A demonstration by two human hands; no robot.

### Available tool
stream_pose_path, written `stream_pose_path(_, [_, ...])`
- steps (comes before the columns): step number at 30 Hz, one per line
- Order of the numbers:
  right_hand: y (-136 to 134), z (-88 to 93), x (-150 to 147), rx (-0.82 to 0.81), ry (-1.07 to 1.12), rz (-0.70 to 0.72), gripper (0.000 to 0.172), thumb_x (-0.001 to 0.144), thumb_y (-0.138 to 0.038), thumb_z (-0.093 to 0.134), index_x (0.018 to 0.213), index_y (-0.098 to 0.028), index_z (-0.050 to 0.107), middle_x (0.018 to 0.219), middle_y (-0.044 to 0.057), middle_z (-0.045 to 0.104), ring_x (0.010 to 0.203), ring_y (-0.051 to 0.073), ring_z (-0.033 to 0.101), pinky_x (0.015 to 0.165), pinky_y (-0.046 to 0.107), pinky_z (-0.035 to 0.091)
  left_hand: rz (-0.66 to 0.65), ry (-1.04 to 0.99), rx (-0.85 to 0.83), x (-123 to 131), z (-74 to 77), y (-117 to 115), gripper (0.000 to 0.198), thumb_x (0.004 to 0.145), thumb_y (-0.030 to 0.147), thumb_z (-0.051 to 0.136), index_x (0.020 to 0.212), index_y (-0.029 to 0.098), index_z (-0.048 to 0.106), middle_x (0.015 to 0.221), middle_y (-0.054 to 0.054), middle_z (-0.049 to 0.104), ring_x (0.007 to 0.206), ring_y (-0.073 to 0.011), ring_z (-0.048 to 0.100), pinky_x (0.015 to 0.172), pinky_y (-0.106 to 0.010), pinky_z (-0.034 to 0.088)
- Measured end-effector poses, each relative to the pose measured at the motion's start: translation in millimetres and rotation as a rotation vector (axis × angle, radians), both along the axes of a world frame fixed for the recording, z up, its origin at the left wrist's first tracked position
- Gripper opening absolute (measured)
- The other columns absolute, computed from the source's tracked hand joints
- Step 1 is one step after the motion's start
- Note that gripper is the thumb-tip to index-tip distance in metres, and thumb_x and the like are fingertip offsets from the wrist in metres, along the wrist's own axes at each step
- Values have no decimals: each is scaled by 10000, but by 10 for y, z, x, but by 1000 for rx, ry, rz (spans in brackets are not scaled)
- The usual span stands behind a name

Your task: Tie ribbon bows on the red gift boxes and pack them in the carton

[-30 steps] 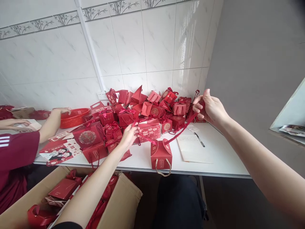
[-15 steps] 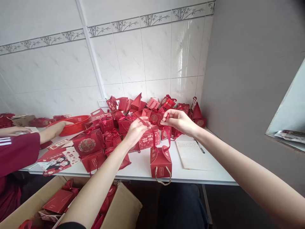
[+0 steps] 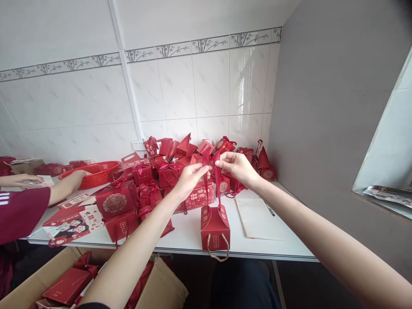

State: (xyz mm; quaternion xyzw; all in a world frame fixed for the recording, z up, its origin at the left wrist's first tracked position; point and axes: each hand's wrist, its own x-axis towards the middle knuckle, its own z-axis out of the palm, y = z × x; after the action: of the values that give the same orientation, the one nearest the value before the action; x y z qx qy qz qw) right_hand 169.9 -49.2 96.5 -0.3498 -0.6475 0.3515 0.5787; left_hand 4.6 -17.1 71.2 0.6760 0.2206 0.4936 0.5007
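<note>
A small red gift box [image 3: 215, 227] with a rope handle stands at the front edge of the white table [image 3: 257, 246]. A red ribbon [image 3: 217, 182] rises from its top in two strands. My left hand [image 3: 190, 178] pinches the left strand and my right hand [image 3: 234, 166] pinches the right strand, both held close together above the box. Behind them lies a heap of several red gift boxes [image 3: 167, 165] against the tiled wall.
A white notebook [image 3: 257, 219] and a pen [image 3: 269, 209] lie right of the box. A red basket [image 3: 95, 171] sits at the left, where another person's arm [image 3: 64, 186] in a dark red sleeve reaches. An open cardboard carton [image 3: 161, 287] with red boxes stands below the table.
My right hand came in from the far right with the ribbon end and now meets the left hand above the box. The ribbon strands now stand upright. The view has tilted upward.
</note>
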Motion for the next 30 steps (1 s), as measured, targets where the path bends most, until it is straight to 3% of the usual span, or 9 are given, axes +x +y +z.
stream_pose_path(8, [16,15,-57,47,13,66,345,562,-449,766,672,-170,596,651,-15,600,617,126,572,680,312,484,-67,-14,-39,42,85,-38,331,663,415,706,771,124,589,589,16,590,548,-102,568,608,-264,475])
stream_pose_path(14, [5,31,-84,42,1,133,322,602,-434,751,687,-169,588,583,-18,595,552,125,568,647,319,480,8,-9,-4,71,97,-1,284,687,389,685,783,139,589,635,18,597,512,-91,574,581,-265,494])
stream_pose_path(21, [66,37,-87,80,-22,7,307,588,-361,754,783,-160,627,641,-21,596,583,111,555,624,278,451,0,58,73,33,132,-62,230,700,341,671,783,135,610,675,3,612,606,-128,626,646,-285,516])
stream_pose_path(26, [136,88,-78,100,-113,-151,581,571,-252,759,1092,-156,522,564,-79,535,525,100,491,556,254,410,13,135,64,41,190,17,353,713,473,645,826,146,577,653,3,623,550,-139,628,563,-278,513])
stream_pose_path(30, [168,137,-50,138,-260,-197,282,570,-305,765,723,-158,581,549,-51,537,506,93,460,526,252,377,73,134,-10,69,267,97,355,759,488,592,709,140,536,539,-8,601,507,-168,634,488,-269,501])
